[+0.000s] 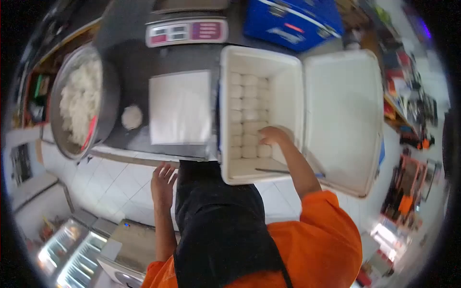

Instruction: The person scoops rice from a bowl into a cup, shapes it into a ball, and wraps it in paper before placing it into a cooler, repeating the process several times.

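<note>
- So the lumps were the tricky bit: the right hand (272,136) was down in the white box (285,86) and hid part of the right-hand column of white lumps (250,115).
- Its fingers were bent down at a lump near the near end, though I can't tell if they actually pinched it.
- My count of the lumps in the white box: 3 columns, roughly 7 in each, blurry where they met.
- 1 dark rod (271,170) lay across the near end of the white box, its middle hidden by the forearm.
- 1 open lid (342,115), right of the white box.
- 1 pale square sheet or stack (180,108) sat just left of the white box on the worktop (132,81); couldn't make out how many layers.
- 1 loose white ball (131,117) was further left, then 1 big pot (111,91) of white, rice-like stuff (79,98) with 1 red utensil (90,130), its lower end hard to see.
- Beyond the white box: 1 blue cooler (293,24), cut off up top, and 1 scale (186,32) to its left.
- The left hand (162,187), left of the white box, hung nearest the worktop's front edge, fingers loosely spread.
</note>
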Demonstrator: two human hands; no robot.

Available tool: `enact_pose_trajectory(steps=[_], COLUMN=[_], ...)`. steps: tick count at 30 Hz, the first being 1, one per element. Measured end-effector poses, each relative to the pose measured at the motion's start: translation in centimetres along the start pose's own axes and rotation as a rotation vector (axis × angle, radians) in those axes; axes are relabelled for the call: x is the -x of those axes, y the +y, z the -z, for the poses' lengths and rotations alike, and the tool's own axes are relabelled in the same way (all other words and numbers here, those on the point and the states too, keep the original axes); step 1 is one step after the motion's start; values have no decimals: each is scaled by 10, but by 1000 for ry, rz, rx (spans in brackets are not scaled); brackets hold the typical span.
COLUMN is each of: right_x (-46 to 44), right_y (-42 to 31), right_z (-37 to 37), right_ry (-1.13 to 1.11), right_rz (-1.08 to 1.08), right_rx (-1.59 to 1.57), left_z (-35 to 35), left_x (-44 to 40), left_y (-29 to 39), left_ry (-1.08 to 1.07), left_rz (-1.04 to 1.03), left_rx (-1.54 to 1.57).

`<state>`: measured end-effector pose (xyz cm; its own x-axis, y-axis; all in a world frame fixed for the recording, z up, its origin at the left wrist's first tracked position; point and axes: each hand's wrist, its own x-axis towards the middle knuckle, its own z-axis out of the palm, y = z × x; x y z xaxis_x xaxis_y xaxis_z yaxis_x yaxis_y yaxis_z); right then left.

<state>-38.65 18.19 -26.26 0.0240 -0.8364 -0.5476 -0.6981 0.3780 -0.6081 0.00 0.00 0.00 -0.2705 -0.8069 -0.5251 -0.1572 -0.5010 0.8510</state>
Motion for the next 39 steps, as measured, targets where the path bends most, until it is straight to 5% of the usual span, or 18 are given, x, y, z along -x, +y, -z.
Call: enact_pose_trajectory(steps=[2, 3, 4, 6, 9, 12, 18, 24, 26, 31, 33, 34, 35, 37, 39], right_x=[45, 58, 95, 128, 35, -83, -161, -93, -62, 11, 42, 58, 71, 92, 99], right_y=[16, -91, -102, -136, -250, -285, -314, -312, -314, -283, -266, -261, -254, -255, -252], right_z=[29, 37, 73, 113, 91, 8, -22, 9, 17, 16, -6, -17, -28, -47, -44], right_ry=[378, 600, 882, 883, 907, 863, 977, 1033, 999, 1140, 1230, 1287, 1343, 1344, 1358], right_rz=[-134, -82, -44, -75, 39, 122, -99, 70, 30, -165, -238, -292, -346, -361, -337], right_rx=[-148, -139, -11, -64, -461, -498, -405, -744, -695, -366, -447, -419, -394, -375, -336], left_z=[-29, 33, 16, -37, -5, 6, -8, -33, -56, -117, -141, -151, -159, -160, -174], left_x=[3, 1, -16, -49, -109, -148, -207, -188, -186, -170, -167, -174, -183, -185, -190], left_y=[-10, 36, 3, -85, -103, -90, -68, -24, -11, -33, -35, -55, -74, -96, -93], left_ry=[72, 116, 132, 145, 204, 204, -71, -295, -655, -692, -537, -479, -482, -609, -606], left_rz=[-15, 52, 86, 260, 238, 12, -26, 209, 667, 630, -442, -886, -895, -1388, -1411], left_rx=[-3, 18, 97, 296, 320, 225, 68, 136, 458, 395, -507, -648, -654, -1078, -1126])
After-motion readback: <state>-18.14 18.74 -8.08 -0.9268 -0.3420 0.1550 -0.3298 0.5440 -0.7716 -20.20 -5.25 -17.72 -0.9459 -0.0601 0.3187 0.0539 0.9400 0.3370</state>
